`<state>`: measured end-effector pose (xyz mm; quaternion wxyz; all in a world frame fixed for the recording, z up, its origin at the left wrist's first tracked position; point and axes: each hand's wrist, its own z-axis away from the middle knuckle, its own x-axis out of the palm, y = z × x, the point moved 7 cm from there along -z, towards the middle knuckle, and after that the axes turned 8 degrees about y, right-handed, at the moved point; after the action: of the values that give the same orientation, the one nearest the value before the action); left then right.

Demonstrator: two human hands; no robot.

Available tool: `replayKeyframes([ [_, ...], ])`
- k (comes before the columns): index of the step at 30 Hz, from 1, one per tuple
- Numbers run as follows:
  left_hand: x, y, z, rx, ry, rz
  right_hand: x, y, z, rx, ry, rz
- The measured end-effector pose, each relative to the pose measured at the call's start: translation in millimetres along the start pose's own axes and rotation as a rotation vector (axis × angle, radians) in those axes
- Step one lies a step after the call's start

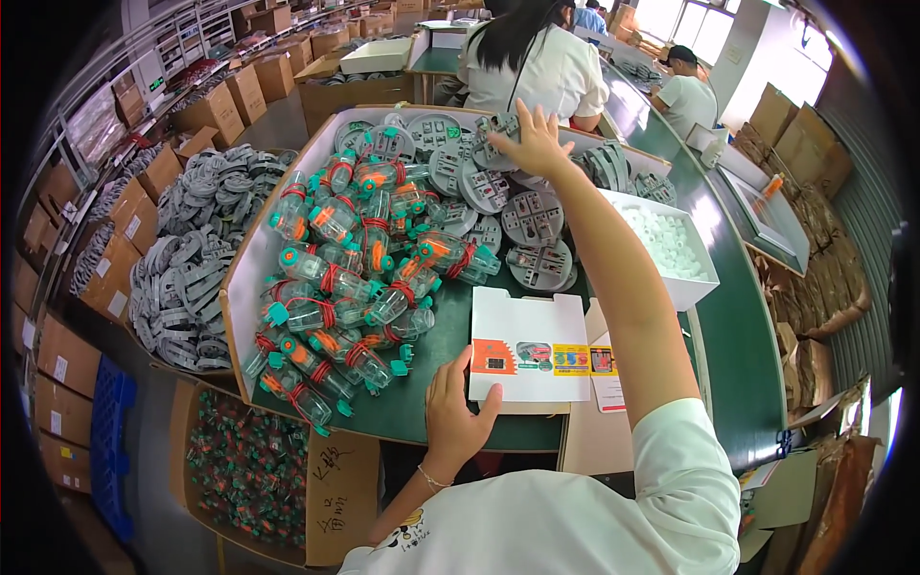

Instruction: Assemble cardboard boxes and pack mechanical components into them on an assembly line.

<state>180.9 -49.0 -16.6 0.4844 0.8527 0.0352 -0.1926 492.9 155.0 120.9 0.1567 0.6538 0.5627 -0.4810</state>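
Far out over a pile of round grey discs (533,218) with small parts set in them, my right hand (539,144) has its fingers spread. Its thumb side overlaps a tilted grey disc (487,153); whether it touches is hard to tell. My left hand (456,410) lies at the near left corner of a flat white printed box (527,374), fingers along the left edge and thumb over the near edge. The box's far end has a raised flap. Left of the discs are heaped clear bottles (331,278) with teal caps, orange parts and red cords.
A white box (704,278) of small white pieces stands at right on the green table (441,393). Cardboard boxes of grey parts (206,244) and bottles (244,460) stand at left. Two people (537,72) (686,94) sit ahead. A white-framed tray (767,222) is at far right.
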Motion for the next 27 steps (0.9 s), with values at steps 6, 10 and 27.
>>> replayKeyframes([
  [6,-1,4,0,0.002,0.008,-0.006,5,5,19,-0.269,0.003,0.25],
  [10,-3,5,1,0.009,0.02,-0.022,10,6,17,-0.118,0.137,0.063],
  [27,0,7,6,0.023,0.02,-0.039,-144,192,96,-0.056,0.17,0.185],
])
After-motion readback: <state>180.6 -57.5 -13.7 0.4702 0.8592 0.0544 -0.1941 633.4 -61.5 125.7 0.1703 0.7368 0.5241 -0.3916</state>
